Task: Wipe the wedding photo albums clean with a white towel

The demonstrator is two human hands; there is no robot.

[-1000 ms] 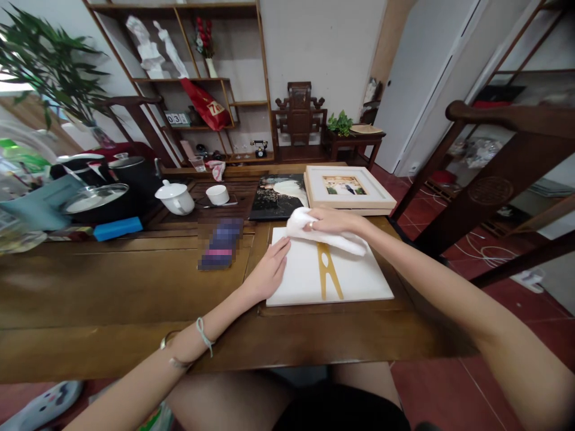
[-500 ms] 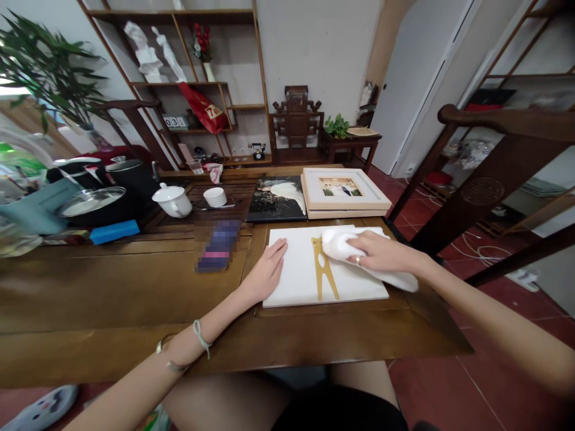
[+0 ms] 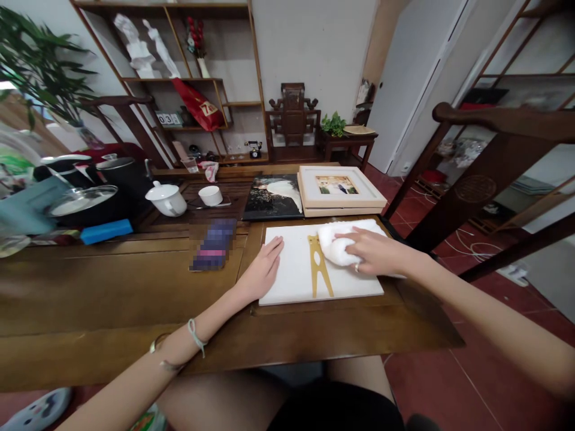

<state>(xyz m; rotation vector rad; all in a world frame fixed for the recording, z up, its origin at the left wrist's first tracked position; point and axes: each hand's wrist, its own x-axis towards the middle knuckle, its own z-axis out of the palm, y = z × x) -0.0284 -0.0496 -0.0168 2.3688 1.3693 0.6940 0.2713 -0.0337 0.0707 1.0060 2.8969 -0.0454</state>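
A white board (image 3: 291,281) with a gold clothespin-shaped figure (image 3: 315,262) on its face lies flat on the wooden table. My left hand (image 3: 264,269) rests on the board's left edge, fingers stretched out flat. My right hand (image 3: 369,250) grips a bunched white cloth (image 3: 336,248) and presses it onto the board, just right of the gold figure. The cloth hides much of the board's upper right. A ring shows on a right-hand finger.
Behind the board lie a dark photo panel (image 3: 274,197) and a framed photo (image 3: 341,188). To the left are a pixelated purple item (image 3: 213,245), a blue block (image 3: 106,231), a lidded white bowl (image 3: 166,199), a white cup (image 3: 210,195) and pots. A wooden chair (image 3: 489,161) stands at right.
My right hand has moved the cloth slightly down and its bunched shape has changed. The left hand stays on the board. The whole view has shifted a little.
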